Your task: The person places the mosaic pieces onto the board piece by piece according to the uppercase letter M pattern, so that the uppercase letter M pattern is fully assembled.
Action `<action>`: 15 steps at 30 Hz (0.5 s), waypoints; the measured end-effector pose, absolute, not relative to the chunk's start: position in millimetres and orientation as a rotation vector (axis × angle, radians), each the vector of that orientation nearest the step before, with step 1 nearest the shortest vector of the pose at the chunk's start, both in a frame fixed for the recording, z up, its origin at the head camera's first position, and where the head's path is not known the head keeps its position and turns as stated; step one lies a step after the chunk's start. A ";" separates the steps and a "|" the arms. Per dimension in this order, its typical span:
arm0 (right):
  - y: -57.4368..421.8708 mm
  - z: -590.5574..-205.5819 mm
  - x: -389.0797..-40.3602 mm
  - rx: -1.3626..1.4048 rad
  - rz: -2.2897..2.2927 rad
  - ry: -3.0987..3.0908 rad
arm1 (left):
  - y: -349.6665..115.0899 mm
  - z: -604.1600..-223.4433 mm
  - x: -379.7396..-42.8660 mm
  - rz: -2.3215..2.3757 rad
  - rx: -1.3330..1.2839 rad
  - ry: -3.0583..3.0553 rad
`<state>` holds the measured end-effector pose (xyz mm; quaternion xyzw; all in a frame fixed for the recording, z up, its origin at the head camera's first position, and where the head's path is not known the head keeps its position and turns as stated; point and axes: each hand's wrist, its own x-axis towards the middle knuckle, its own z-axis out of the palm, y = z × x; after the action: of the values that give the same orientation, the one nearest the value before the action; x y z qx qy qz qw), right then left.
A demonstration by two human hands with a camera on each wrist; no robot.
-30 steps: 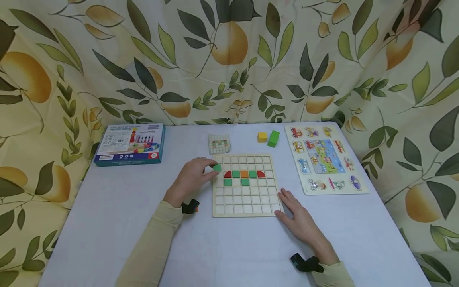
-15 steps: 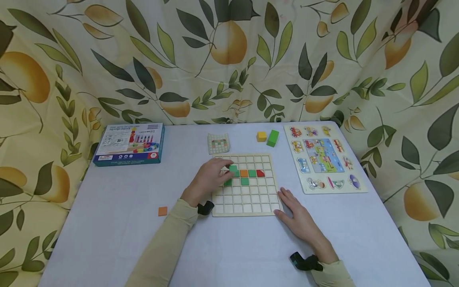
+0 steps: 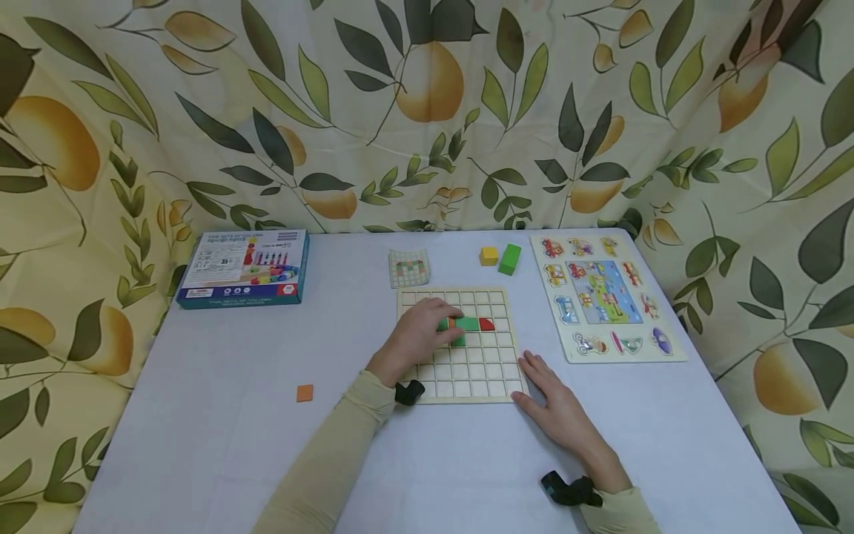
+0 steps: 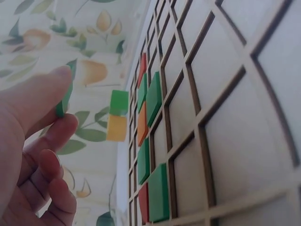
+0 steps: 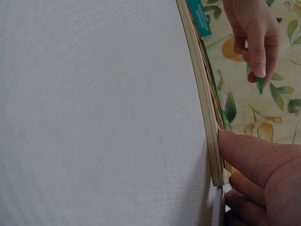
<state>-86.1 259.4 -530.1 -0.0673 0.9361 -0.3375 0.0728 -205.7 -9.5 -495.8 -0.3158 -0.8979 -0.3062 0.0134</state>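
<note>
My left hand (image 3: 415,334) is over the upper middle of the wooden grid board (image 3: 467,375), pinching a green square tile (image 4: 67,96) between thumb and forefinger. The left wrist view has this tile held apart from the board. Set in the grid are a red rounded tile (image 3: 487,324), an orange tile (image 4: 142,123), a green tile (image 4: 159,193) and several others; the hand hides part of them in the head view. My right hand (image 3: 559,411) rests at the board's near right corner, its thumb touching the board's edge and its fingers stretched along the right side.
A loose orange square (image 3: 305,393) lies left of the board. Behind the board are a pattern card (image 3: 409,267), a yellow block (image 3: 488,256) and a green block (image 3: 510,259). A boxed toy set (image 3: 242,267) lies back left, a picture puzzle board (image 3: 627,348) at right.
My left hand, pinching the green tile, has moved rightward from the board's left edge across the tile row. The loose orange square has come out from behind the left arm. My right hand stays put.
</note>
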 end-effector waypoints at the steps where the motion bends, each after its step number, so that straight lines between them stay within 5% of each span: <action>1: 259.4 -530.1 -86.1 -0.203 -1.013 2.813 | -8.1 -496.2 -205.5 -0.955 -0.987 -2.791; 15: 260.1 -529.8 -86.1 -0.206 -1.005 2.814 | 12.5 -497.4 -206.4 -0.861 -0.979 -2.861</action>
<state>-86.1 260.1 -529.8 -0.0687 0.9370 -0.3346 0.0732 -206.4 12.5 -497.4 -0.3115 -0.9099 -0.2740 -0.0012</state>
